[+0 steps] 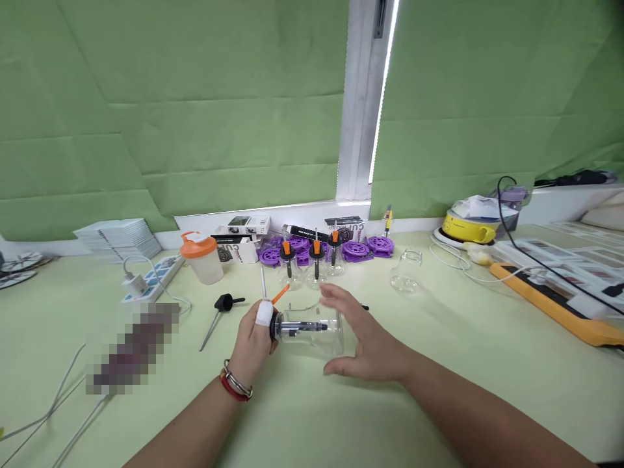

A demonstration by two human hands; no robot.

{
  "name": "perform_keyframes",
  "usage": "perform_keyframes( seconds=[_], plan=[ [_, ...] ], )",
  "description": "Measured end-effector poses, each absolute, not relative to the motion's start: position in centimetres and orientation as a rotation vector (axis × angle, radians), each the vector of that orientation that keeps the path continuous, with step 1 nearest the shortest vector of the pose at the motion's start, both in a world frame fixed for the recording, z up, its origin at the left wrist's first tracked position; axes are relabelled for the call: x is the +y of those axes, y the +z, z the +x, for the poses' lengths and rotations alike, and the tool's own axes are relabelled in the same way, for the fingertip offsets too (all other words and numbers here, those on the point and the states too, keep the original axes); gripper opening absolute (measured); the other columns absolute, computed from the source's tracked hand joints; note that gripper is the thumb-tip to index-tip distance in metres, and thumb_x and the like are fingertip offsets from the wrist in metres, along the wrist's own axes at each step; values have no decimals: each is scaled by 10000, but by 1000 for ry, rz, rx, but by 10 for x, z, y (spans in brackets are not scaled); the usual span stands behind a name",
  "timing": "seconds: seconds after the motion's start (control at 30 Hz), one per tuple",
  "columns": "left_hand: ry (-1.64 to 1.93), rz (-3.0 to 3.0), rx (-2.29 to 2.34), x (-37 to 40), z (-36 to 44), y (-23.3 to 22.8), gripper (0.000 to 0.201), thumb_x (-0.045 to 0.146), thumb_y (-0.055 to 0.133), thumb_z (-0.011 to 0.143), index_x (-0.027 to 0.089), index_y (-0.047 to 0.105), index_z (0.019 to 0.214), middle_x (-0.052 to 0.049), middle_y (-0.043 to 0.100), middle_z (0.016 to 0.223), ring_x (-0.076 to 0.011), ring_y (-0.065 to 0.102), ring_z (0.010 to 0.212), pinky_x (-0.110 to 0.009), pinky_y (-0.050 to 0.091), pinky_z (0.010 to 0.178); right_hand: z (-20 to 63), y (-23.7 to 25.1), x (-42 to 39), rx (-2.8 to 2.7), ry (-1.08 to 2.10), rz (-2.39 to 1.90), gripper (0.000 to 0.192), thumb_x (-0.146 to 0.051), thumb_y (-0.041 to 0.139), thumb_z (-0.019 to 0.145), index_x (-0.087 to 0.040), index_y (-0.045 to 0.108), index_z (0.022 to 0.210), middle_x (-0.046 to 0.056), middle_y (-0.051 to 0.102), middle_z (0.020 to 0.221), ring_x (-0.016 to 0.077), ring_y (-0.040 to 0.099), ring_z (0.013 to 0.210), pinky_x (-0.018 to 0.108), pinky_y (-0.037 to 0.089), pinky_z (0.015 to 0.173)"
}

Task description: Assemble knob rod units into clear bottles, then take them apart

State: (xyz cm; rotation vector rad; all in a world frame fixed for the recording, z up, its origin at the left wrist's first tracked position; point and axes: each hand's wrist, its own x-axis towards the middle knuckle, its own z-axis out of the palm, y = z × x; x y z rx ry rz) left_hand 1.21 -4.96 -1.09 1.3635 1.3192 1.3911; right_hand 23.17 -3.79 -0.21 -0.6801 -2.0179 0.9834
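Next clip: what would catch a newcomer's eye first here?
At centre, the left hand pinches the black cap end of a clear glass bottle lying sideways, while the right hand cups its body. Behind them, purple reels sit along the back of the table, with an orange-lidded cup to the left.

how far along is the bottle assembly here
Done: three small bottles stand near the back with black-and-orange tops fitted. In hand: the left hand grips the black cap on a clear bottle lying sideways, the right hand open beside it. Left: one bare glass bottle and a loose black pump part still lie apart.
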Motion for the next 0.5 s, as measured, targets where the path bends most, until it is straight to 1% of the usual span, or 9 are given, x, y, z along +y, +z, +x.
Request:
perform_keyframes(
  seconds=[0.07, 0.13, 0.17, 0.2, 0.23, 0.27, 0.33, 0.4, 0.5],
  plan=[
    [1410, 1456, 1326, -51, 10, -13, 343, 471, 361, 897, 194, 455, 718, 52, 420, 506, -80, 379, 382, -204, 320, 359, 229, -6, -36, -1828, 1343, -798, 738, -619, 573, 757, -313, 296, 1368, 128, 390, 1338, 290, 442, 1220, 508, 428, 940],
    [1397, 1569, 1336, -52, 8, -14, 326, 454, 388, 893, 192, 452, 711, 39, 452, 548, -81, 413, 419, -205, 344, 391, 226, -9, -34, -1693, 1709, -913, 646, -666, 359, 842, -281, 282, 1355, 140, 478, 1214, 269, 596, 1002, 481, 532, 741],
    [1379, 1596, 1342, -51, 7, -14, 324, 453, 396, 891, 192, 448, 706, 37, 460, 561, -82, 422, 428, -206, 350, 399, 225, -10, -34, -1717, 1762, -947, 631, -662, 340, 850, -263, 307, 1337, 139, 503, 1171, 260, 622, 930, 468, 545, 693],
    [1355, 1591, 1350, -51, 7, -14, 327, 456, 397, 890, 194, 445, 701, 40, 457, 557, -81, 421, 424, -206, 347, 397, 226, -11, -34, -1817, 1683, -962, 642, -652, 407, 831, -249, 332, 1326, 141, 508, 1165, 263, 622, 926, 468, 545, 702],
    [1328, 1554, 1360, -50, 6, -13, 333, 463, 392, 889, 195, 443, 697, 47, 444, 537, -81, 412, 408, -206, 338, 385, 226, -10, -34, -1965, 1481, -955, 667, -611, 520, 794, -246, 352, 1326, 146, 495, 1196, 276, 600, 984, 478, 533, 761],
    [1305, 1497, 1370, -49, 7, -12, 343, 473, 384, 889, 197, 441, 693, 57, 421, 509, -81, 395, 385, -206, 322, 367, 228, -9, -35, -2117, 1189, -920, 700, -538, 628, 752, -249, 364, 1333, 149, 468, 1247, 291, 554, 1071, 487, 505, 841],
    [1283, 1377, 1375, -48, 8, -8, 367, 500, 377, 881, 200, 435, 677, 73, 376, 463, -79, 361, 341, -206, 292, 334, 231, -7, -36, -2332, 545, -773, 734, -366, 726, 709, -248, 382, 1347, 153, 416, 1323, 309, 435, 1209, 500, 427, 964],
    [1288, 1272, 1352, -47, 10, -5, 390, 529, 398, 861, 202, 419, 650, 83, 349, 445, -72, 336, 314, -204, 280, 314, 233, -5, -35, -2421, 63, -601, 621, -224, 675, 760, -234, 420, 1327, 152, 443, 1310, 306, 387, 1251, 515, 394, 1001],
    [1239, 1111, 1274, -49, 14, -4, 426, 569, 438, 823, 203, 399, 610, 87, 353, 442, -53, 287, 285, -203, 271, 292, 235, -4, -35, -2471, -323, -424, 450, -99, 561, 828, -285, 502, 1234, 84, 544, 1227, 275, 402, 1259, 542, 360, 1042]
  ],
)
